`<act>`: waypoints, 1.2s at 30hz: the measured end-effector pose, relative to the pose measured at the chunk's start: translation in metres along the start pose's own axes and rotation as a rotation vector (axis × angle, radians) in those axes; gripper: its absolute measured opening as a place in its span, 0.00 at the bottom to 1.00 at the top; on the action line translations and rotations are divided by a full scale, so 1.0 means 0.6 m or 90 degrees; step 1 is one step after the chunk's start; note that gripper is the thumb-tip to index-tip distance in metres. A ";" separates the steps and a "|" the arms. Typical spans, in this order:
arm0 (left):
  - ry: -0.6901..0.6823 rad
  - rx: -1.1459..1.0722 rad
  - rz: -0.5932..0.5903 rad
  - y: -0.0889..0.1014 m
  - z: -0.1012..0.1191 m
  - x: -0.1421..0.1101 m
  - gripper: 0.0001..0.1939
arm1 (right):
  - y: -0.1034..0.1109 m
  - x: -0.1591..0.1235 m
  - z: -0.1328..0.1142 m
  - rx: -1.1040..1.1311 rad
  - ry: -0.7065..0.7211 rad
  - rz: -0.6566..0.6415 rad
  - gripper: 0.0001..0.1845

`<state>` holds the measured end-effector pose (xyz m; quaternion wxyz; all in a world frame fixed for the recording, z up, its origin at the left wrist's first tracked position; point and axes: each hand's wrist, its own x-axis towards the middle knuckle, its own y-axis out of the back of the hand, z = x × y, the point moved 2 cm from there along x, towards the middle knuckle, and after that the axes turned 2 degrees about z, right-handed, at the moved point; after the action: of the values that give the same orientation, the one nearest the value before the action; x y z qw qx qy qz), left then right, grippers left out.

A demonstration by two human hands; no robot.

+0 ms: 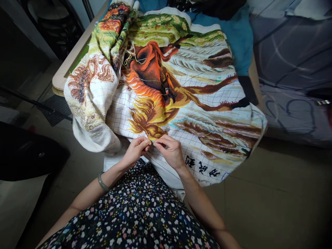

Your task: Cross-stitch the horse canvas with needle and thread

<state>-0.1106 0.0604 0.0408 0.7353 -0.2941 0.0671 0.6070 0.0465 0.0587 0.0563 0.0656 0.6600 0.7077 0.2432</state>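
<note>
A large cross-stitch cloth (186, 131) lies spread in front of me, showing horses in red, brown and yellow over a blue-lined grid. My left hand (137, 149) and my right hand (170, 149) meet at its near edge, just below the yellow horse's head. Both are closed in a pinch, fingertips almost touching. Something tiny sits between them, too small to make out. Loose threads (133, 59) lie on the red horse. At the left, part of the cloth is rolled and folded over, its reverse side (90, 93) showing.
Under the cloth is a table with a pale rim (62, 74) and a teal cover (241, 45). Dark fabric (212, 7) lies at the back. A grey patterned cover (287, 62) is to the right. At the left stands a black object (28, 152) on the tiled floor.
</note>
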 end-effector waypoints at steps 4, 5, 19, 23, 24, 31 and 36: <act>-0.010 0.022 -0.010 0.003 0.000 0.004 0.25 | 0.001 0.002 0.006 -0.030 0.030 -0.020 0.09; -0.011 0.027 -0.014 0.004 0.000 0.005 0.25 | 0.001 0.003 0.008 -0.041 0.039 -0.027 0.09; -0.039 0.099 -0.073 0.004 0.001 0.017 0.24 | 0.005 0.007 0.020 -0.104 0.114 -0.052 0.11; -0.054 0.114 -0.079 0.002 -0.002 0.021 0.24 | 0.002 0.004 0.019 -0.126 0.135 -0.047 0.11; -0.056 0.116 -0.079 0.002 -0.002 0.021 0.24 | 0.002 0.004 0.019 -0.129 0.139 -0.046 0.11; -0.044 0.103 -0.071 0.002 -0.005 0.020 0.23 | 0.006 0.001 0.022 -0.141 0.153 -0.028 0.10; -0.025 0.085 -0.080 0.004 -0.006 0.021 0.22 | 0.008 0.001 0.021 -0.141 0.163 -0.024 0.10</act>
<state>-0.1086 0.0692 0.0314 0.7909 -0.2357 0.0744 0.5598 0.0558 0.0627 0.0474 0.0518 0.5989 0.6913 0.4010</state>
